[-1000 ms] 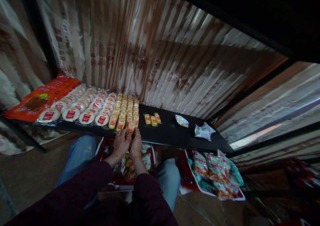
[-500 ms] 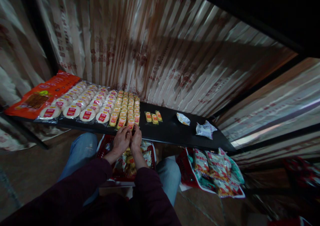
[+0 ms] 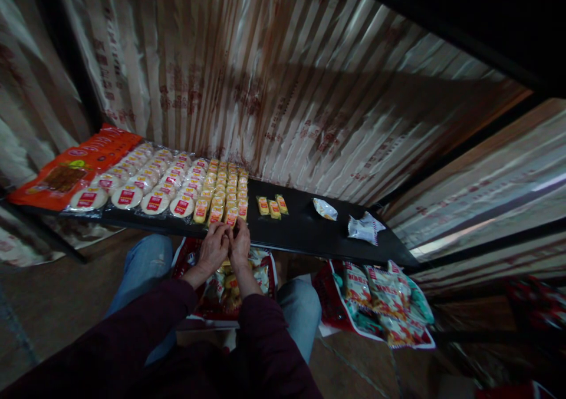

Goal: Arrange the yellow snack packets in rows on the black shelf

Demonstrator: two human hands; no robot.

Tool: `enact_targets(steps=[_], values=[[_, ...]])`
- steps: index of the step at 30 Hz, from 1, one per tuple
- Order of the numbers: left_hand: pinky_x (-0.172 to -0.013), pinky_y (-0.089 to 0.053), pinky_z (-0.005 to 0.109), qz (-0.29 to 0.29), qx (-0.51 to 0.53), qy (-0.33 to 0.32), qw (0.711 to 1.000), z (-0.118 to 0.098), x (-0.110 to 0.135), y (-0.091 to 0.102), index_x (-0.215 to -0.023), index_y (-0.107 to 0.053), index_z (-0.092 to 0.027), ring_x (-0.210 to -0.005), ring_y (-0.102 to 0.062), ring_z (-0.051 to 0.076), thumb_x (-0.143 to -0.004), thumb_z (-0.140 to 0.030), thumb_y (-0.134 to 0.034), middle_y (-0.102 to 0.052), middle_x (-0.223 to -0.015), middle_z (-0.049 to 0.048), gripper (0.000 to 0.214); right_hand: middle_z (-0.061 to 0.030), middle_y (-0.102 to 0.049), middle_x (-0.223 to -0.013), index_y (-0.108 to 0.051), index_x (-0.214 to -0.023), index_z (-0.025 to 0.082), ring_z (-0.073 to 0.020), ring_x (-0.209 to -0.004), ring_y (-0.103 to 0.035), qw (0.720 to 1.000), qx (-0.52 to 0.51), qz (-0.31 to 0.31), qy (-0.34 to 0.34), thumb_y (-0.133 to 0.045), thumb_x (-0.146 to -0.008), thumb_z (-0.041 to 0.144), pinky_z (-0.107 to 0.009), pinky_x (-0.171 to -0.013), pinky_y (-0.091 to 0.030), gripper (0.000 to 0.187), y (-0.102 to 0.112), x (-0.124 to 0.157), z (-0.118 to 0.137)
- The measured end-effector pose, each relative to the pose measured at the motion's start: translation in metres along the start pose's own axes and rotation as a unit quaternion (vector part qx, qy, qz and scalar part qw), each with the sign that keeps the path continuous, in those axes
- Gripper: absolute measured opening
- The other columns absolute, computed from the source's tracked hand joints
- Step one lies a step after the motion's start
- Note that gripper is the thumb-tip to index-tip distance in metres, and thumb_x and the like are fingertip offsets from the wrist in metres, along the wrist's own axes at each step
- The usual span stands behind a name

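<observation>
My left hand [image 3: 214,249] and my right hand [image 3: 239,244] are side by side at the shelf's front edge. Their fingers are bent and close together on the near end of a small yellow snack packet [image 3: 230,215] with a red label. That packet is at the front of tight rows of similar yellow packets [image 3: 221,184]. To the left lie rows of round white rice crackers [image 3: 154,202] in clear wrap with red labels. Three loose yellow packets [image 3: 274,209] lie right of my hands. My fingertips partly hide the packet's lower end.
On the black shelf [image 3: 300,234], a large orange bag [image 3: 75,166] lies far left, and two white packets [image 3: 325,209] [image 3: 365,228] lie right. Below my hands is a red basket [image 3: 270,275] of snacks; another basket [image 3: 329,304] holds white-and-red bags. A plastic-covered wall [image 3: 265,92] stands behind.
Both hands stay at the same packet with almost no movement. The view has shifted very slightly; the snacks on the shelf keep their places.
</observation>
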State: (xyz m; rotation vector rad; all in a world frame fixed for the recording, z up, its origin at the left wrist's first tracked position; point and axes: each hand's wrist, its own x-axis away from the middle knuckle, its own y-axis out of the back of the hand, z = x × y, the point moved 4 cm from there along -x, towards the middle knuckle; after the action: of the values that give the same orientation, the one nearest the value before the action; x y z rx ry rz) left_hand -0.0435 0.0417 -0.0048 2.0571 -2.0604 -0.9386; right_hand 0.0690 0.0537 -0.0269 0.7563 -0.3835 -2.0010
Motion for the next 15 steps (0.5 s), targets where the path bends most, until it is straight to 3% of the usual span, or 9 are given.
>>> enact_targets(steps=[9,15], values=[[-0.095,-0.048,0.036,-0.017,0.012,-0.039,0.999,0.0069,0.0009,-0.0022,-0.104,-0.063,-0.017,-0.100,-0.057,0.018,-0.077,-0.009,-0.044,-0.056,-0.103,0.0077,0.034,-0.0107,-0.065,-0.101,-0.058,-0.112,0.014,-0.0210,-0.090,-0.058,0.999,0.002,-0.018,0.031,-0.053,-0.080,0.021,-0.035,-0.086,-0.046,0.033,0.0012,0.0000,0.0001],[-0.088,-0.051,0.033,-0.047,-0.059,-0.028,0.997,0.0112,0.0069,0.0055,-0.106,-0.063,-0.018,-0.094,-0.059,0.019,-0.079,-0.011,-0.044,-0.057,-0.101,0.0074,0.033,-0.0109,-0.064,-0.097,-0.057,-0.102,0.014,-0.0216,-0.090,-0.057,0.999,0.000,-0.026,0.027,-0.053,-0.081,0.021,-0.035,-0.085,-0.046,0.022,0.0053,0.0024,0.0059]])
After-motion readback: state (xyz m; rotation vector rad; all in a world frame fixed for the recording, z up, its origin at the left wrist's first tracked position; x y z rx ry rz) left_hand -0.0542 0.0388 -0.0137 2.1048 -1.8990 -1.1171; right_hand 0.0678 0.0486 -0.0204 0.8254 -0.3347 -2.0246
